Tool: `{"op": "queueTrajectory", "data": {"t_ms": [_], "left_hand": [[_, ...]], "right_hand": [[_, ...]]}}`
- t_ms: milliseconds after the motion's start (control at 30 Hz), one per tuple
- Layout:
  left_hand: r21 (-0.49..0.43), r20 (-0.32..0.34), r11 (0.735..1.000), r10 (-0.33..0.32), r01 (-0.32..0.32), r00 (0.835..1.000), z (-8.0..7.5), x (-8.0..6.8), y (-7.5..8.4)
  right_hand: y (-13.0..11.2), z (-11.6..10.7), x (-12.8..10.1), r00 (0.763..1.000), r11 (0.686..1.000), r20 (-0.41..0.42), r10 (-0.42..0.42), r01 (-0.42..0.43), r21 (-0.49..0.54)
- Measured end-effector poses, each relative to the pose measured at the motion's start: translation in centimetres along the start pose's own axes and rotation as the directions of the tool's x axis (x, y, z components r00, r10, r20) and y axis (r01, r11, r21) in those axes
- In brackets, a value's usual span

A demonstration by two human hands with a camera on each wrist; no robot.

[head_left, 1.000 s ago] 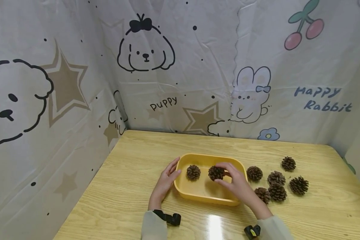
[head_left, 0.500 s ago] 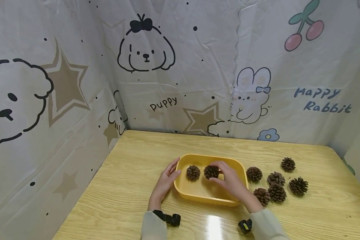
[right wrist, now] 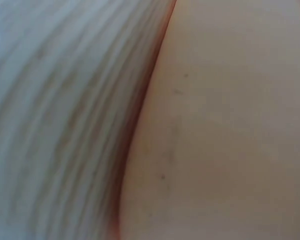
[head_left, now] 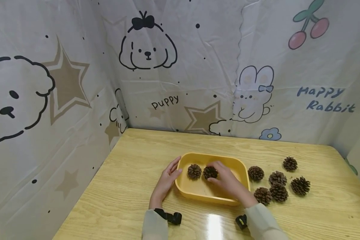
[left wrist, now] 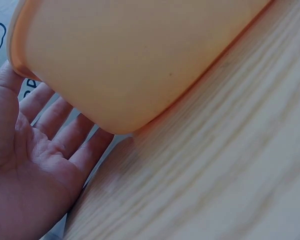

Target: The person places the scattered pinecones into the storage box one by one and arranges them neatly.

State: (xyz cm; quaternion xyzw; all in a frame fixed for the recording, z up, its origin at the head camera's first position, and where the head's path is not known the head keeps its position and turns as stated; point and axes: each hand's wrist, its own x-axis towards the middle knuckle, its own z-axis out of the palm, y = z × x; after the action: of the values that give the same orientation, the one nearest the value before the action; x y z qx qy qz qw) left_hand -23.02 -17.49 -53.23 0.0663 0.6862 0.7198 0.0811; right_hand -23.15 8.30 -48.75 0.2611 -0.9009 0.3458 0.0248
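Observation:
A yellow plastic tray [head_left: 198, 197] with rounded corners stands on the wooden table. My left hand [head_left: 165, 183] holds its left end, thumb at the rim and fingers along the outer wall; in the left wrist view those fingers reach behind the wall. Inside the tray, my right hand [head_left: 226, 180] grips a dark pine cone [head_left: 209, 172] between thumb and fingers, partly covering it. Just left of that cone lies another pine cone [head_left: 194, 171]. The right wrist view has only the tray's outer wall [right wrist: 215, 125] and table, with the right hand out of sight.
Right of the tray, several loose pine cones [head_left: 278, 192] lie on the table [head_left: 132, 160], the nearest pine cone [head_left: 256, 173] close to the tray's right end. A printed cloth [head_left: 180, 66] hangs behind the table and along its left side.
My right hand has carried its pine cone leftward inside the tray, close to the other cone. The left hand has kept its place at the tray's left end.

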Motion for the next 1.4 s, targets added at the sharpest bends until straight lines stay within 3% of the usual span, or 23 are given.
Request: {"op": "queueTrajectory", "data": {"t_ms": [533,900,1167,1400], "left_hand": [[-0.008,-0.007,1.0,-0.007,0.007,1.0,0.2,0.0,0.5],[-0.005,-0.007,1.0,-0.003,0.003,1.0,0.2,0.0,0.7],[-0.003,-0.009,1.0,-0.001,0.001,1.0,0.2,-0.1,0.6],[-0.001,-0.008,1.0,-0.004,0.004,1.0,0.3,-0.3,0.7]], "right_hand": [[-1.1,0.9,1.2,0.999,0.999,0.048,0.024,-0.022,-0.049],[-1.0,0.8,1.5,0.995,0.997,0.066,0.068,-0.066,-0.027],[-0.8,0.8,1.6,0.984,0.989,0.099,0.146,-0.149,0.022],[-0.5,1.0,1.2,0.986,0.987,0.073,0.148,-0.152,0.048]]}}
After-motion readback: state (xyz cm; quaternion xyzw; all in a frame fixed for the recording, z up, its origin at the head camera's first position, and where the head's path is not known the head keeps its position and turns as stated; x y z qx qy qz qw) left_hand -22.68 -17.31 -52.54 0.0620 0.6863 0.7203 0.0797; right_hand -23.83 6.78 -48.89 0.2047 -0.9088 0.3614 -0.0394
